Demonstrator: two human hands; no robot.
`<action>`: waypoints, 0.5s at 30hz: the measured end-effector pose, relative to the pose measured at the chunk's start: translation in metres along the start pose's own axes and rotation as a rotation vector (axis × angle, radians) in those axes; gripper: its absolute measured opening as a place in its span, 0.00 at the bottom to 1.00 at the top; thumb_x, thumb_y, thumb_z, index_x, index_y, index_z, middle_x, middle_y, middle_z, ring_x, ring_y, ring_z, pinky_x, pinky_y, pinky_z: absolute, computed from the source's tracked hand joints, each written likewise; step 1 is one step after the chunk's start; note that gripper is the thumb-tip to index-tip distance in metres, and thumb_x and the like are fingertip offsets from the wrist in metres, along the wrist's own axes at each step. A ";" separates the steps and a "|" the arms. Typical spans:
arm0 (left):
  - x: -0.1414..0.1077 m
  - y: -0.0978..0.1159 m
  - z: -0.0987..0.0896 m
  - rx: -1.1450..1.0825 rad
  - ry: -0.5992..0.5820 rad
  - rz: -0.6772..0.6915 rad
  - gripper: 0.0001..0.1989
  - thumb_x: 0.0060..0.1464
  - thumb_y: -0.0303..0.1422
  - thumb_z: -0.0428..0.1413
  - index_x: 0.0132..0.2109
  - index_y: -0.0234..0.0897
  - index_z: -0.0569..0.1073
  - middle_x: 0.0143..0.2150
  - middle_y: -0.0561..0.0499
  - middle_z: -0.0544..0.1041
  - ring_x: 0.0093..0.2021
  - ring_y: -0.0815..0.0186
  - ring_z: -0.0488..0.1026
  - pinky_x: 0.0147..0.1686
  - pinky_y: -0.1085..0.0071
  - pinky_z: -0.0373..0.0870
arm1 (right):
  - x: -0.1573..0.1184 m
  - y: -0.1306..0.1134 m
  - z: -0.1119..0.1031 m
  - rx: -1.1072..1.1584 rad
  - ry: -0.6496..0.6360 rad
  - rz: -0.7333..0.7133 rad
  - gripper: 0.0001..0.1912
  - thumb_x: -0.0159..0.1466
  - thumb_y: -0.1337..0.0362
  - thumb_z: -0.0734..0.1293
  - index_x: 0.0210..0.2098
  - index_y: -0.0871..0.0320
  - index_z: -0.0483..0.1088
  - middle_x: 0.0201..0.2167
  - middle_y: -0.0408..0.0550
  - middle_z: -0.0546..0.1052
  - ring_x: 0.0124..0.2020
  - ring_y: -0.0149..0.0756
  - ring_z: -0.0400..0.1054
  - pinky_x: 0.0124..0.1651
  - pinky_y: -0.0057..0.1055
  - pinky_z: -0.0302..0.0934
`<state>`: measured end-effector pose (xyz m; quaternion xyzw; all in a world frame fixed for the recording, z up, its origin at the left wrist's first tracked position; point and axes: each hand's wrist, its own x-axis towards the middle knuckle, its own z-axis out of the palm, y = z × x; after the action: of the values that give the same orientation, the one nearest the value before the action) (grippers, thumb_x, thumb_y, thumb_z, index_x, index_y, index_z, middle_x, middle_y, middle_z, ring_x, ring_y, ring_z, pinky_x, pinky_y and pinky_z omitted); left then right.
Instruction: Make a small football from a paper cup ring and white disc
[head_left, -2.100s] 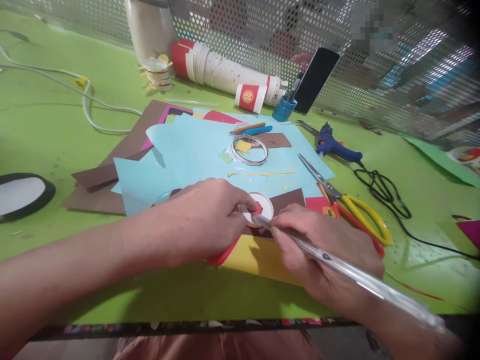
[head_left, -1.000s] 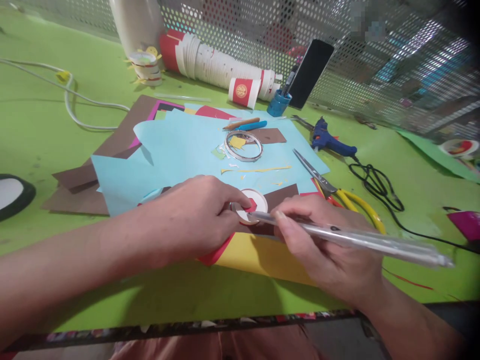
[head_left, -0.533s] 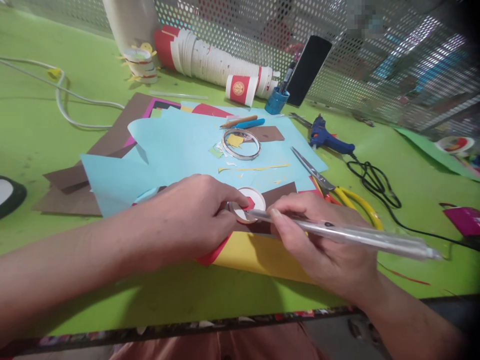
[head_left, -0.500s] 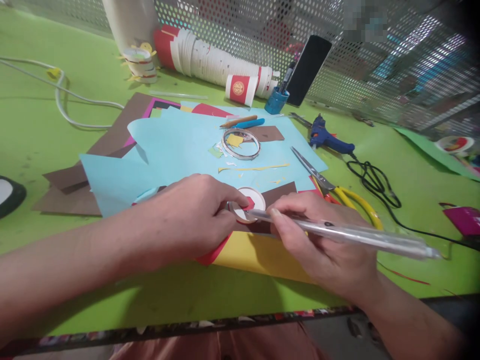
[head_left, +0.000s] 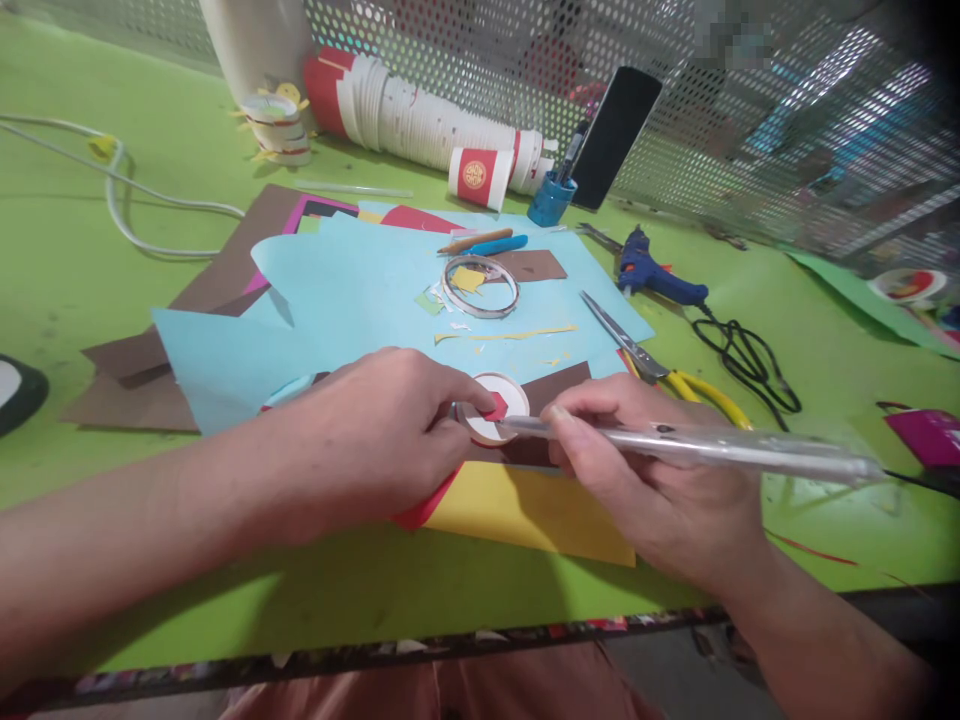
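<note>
A small round white disc with a raised rim sits on brown paper at the front middle, a red paper piece on it. My left hand reaches in from the left, thumb and index finger pinched at the disc, the index fingertip touching the red piece. In my right hand is a clear, silvery pen, its tip over the disc beside the red piece. Yellow paper lies in front of the disc.
Yellow-handled scissors lie behind my right hand, a blue glue gun with a black cord farther back. A tape ring rests on light blue paper. Stacked paper cups and a phone stand along the mesh.
My right hand has shifted slightly right, and the pen's rear end has swung up and away from me. My left hand has hardly moved.
</note>
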<state>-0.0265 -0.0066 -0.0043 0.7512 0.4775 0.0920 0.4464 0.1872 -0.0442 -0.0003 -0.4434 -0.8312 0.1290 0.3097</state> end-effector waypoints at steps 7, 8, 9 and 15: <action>-0.002 0.010 -0.002 0.117 0.011 -0.116 0.22 0.49 0.33 0.50 0.49 0.47 0.81 0.21 0.53 0.71 0.20 0.66 0.61 0.21 0.70 0.56 | 0.000 0.003 -0.002 0.019 0.005 0.051 0.06 0.67 0.65 0.66 0.33 0.57 0.72 0.23 0.36 0.74 0.22 0.24 0.66 0.26 0.25 0.59; -0.001 0.011 -0.002 0.116 0.020 -0.114 0.22 0.49 0.33 0.50 0.49 0.47 0.81 0.21 0.53 0.70 0.20 0.66 0.61 0.21 0.70 0.56 | 0.000 0.003 -0.002 0.020 0.003 0.061 0.06 0.68 0.64 0.66 0.34 0.57 0.72 0.22 0.36 0.74 0.22 0.24 0.66 0.26 0.25 0.59; 0.000 0.011 -0.002 0.120 0.026 -0.118 0.22 0.49 0.33 0.50 0.49 0.47 0.81 0.20 0.53 0.69 0.20 0.66 0.60 0.21 0.70 0.56 | -0.001 0.003 -0.002 0.019 0.004 0.071 0.06 0.68 0.64 0.66 0.34 0.56 0.72 0.22 0.36 0.74 0.22 0.25 0.66 0.26 0.25 0.59; 0.001 0.011 -0.002 0.138 0.011 -0.117 0.24 0.49 0.32 0.49 0.51 0.49 0.80 0.21 0.53 0.69 0.21 0.66 0.61 0.21 0.71 0.56 | -0.001 0.004 -0.003 0.009 0.018 0.091 0.06 0.67 0.65 0.65 0.33 0.56 0.72 0.22 0.36 0.74 0.22 0.24 0.67 0.25 0.24 0.60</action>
<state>-0.0205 -0.0063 0.0047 0.7505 0.5283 0.0369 0.3954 0.1920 -0.0431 -0.0005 -0.4803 -0.8068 0.1429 0.3130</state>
